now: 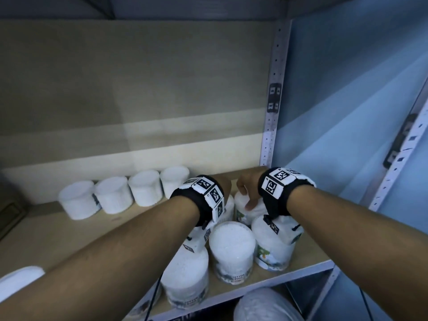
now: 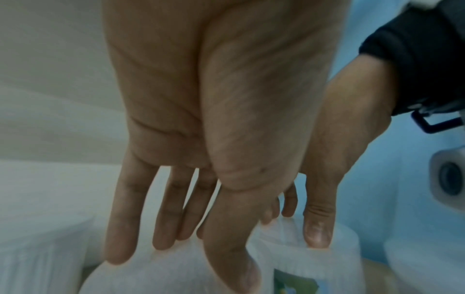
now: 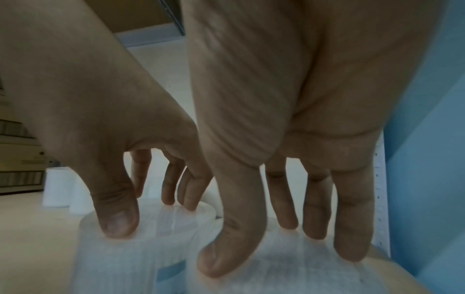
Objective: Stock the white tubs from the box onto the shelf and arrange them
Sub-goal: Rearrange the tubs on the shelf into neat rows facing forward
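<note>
On the wooden shelf (image 1: pixel 69 232), my left hand (image 1: pixel 225 186) grips the lid of a white tub (image 1: pixel 229 209) from above; its fingers are hidden behind the wristband. In the left wrist view the left hand (image 2: pixel 181 264) has fingers and thumb spread round that tub (image 2: pixel 151 278). My right hand (image 1: pixel 249 186) grips the neighbouring white tub (image 1: pixel 243 214) the same way, thumb on its near rim. The right wrist view shows the right hand (image 3: pixel 276 250) clasping its tub (image 3: pixel 289 268), with the left hand's tub (image 3: pixel 156 228) beside it, touching.
Several white tubs stand in a row (image 1: pixel 113 195) along the back left of the shelf. Three more tubs (image 1: pixel 231 246) crowd the front right edge under my wrists. A perforated metal upright (image 1: pixel 271 112) and a blue wall (image 1: pixel 347 112) close the right side.
</note>
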A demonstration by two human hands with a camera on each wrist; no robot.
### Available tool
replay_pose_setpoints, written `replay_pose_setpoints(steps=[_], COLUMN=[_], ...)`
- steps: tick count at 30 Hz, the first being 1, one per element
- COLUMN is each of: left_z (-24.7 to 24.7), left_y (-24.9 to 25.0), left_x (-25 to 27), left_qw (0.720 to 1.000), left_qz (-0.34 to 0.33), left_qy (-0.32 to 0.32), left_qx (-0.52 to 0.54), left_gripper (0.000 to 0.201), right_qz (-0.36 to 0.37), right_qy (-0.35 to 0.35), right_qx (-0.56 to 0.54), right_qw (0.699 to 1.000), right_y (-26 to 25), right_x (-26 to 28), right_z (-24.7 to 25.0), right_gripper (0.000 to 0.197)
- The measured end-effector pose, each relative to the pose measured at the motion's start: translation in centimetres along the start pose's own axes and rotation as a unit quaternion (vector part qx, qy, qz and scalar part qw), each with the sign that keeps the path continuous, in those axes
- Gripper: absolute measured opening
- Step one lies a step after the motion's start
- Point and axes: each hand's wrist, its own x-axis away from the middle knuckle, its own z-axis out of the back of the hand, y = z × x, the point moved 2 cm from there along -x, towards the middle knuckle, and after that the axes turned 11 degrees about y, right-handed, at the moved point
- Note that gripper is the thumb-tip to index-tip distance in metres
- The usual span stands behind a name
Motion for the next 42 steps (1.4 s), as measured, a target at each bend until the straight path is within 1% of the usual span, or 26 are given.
replay_pose_setpoints(steps=[2,4,5,6,8,10,11,12,13,14,15,16,17,18,19,22,23,26,30,34,39,42], left_z=[0.4,1.1,1.1,1.3,0.9,0.4,0.6,0.9,1.1,1.4,1.7,1.7,1.5,1.4,1.2,0.5,0.1,-1.2,-2.7,-3.9,-5.6,-6.0], left_y=[0.5,1.3,1.5,1.6,1.4,0.4,-0.4,-1.1,-2.1,-3.0,-4.1,-5.3,-6.5,-7.7,-8.9,-12.9,-14.2,-17.6,-20.5,-21.9,-22.4,-22.3], left_x=[0.5,1.7,2.0,2.4,2.2,1.2,1.4,1.5,1.7,2.1,2.5,3.0,3.3,3.7,4.2,5.1,5.4,5.7,6.0,5.5,4.4,4.0], left_qw=[1.0,0.999,0.999,0.999,0.999,0.999,0.999,1.0,0.999,0.999,0.997,0.994,0.992,0.991,0.99,0.988,0.987,0.983,0.976,0.972,0.972,0.973], left_qz=[-0.004,-0.022,-0.031,-0.032,-0.037,-0.035,-0.026,-0.012,-0.003,0.009,0.013,0.03,0.046,0.067,0.073,0.098,0.106,0.142,0.169,0.177,0.167,0.155], left_qy=[-0.03,-0.037,-0.03,-0.025,-0.032,-0.038,-0.027,-0.019,0.003,0.016,0.044,0.06,0.071,0.069,0.073,0.061,0.059,0.051,0.053,0.061,0.063,0.088], left_qx=[0.01,0.012,0.01,0.01,0.006,0.002,0.002,0.02,0.036,0.052,0.066,0.082,0.094,0.096,0.094,0.101,0.106,0.104,0.126,0.142,0.154,0.149], left_gripper=[0.035,0.036,0.035,0.035,0.037,0.041,0.039,0.033,0.028,0.026,0.027,0.023,0.016,0.013,0.012,0.03,0.032,0.047,0.051,0.051,0.054,0.053], right_qz=[-0.002,-0.018,-0.02,-0.016,-0.023,-0.007,0.004,0.005,0.01,0.013,0.015,0.012,0.016,0.016,0.023,0.041,0.044,0.058,0.071,0.071,0.062,0.062], right_qy=[-0.004,-0.03,-0.037,-0.031,-0.027,-0.01,-0.008,0.002,0.024,0.047,0.072,0.09,0.104,0.113,0.125,0.139,0.134,0.116,0.114,0.104,0.086,0.083], right_qx=[0.015,0.025,0.024,0.014,0.011,-0.014,-0.031,-0.053,-0.071,-0.088,-0.107,-0.128,-0.137,-0.15,-0.157,-0.181,-0.19,-0.203,-0.202,-0.198,-0.173,-0.153], right_qw=[1.0,0.999,0.999,0.999,0.999,1.0,0.999,0.999,0.997,0.995,0.991,0.988,0.985,0.982,0.979,0.973,0.972,0.97,0.97,0.972,0.979,0.983], right_y=[0.1,0.1,0.2,0.7,0.3,-1.0,-1.5,-1.9,-2.2,-2.6,-2.9,-3.5,-3.9,-4.5,-5.1,-7.0,-7.7,-9.7,-12.2,-14.3,-16.0,-16.4], right_x=[-0.6,-0.3,-0.3,-0.9,0.8,3.7,4.3,4.6,4.5,4.3,3.9,3.6,3.0,2.4,1.8,0.3,-0.4,-2.2,-4.9,-7.2,-9.2,-9.6], right_z=[-1.3,-1.1,-1.0,-1.6,-0.1,2.6,3.4,4.1,4.8,5.5,6.1,6.4,6.8,7.1,7.5,8.6,8.9,9.7,9.9,10.2,9.3,9.0], right_gripper=[0.059,0.06,0.061,0.062,0.059,0.045,0.043,0.045,0.045,0.044,0.042,0.038,0.034,0.032,0.031,0.034,0.036,0.038,0.046,0.052,0.061,0.062])
